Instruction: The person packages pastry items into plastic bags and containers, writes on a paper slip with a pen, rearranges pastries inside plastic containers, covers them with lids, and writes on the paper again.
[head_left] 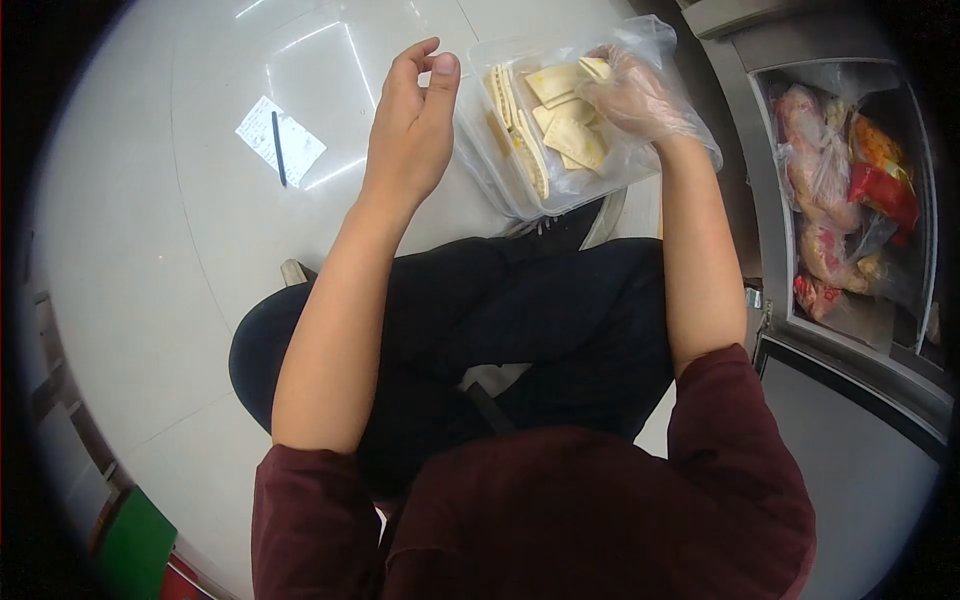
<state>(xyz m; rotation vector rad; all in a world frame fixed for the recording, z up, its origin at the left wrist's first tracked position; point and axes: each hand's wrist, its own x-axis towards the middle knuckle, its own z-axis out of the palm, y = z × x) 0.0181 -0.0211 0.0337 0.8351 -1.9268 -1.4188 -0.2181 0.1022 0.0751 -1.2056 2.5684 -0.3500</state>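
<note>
My left hand is bare and raised just left of a clear plastic tub. Its fingers curve loosely, thumb apart, with nothing in them. Inside the tub lie flat, pale yellow dough pieces, some in a loose pile and others standing on edge in a row along the left side. My right hand, covered by a clear plastic glove or bag, reaches over the tub's right part. Between its fingertips it pinches a pale dough piece. Clear plastic film bunches around that hand and the tub's right edge.
On the tiled floor lie a paper with writing and a dark pen. An open freezer drawer at right holds bagged food and a red packet. Something green stands at lower left.
</note>
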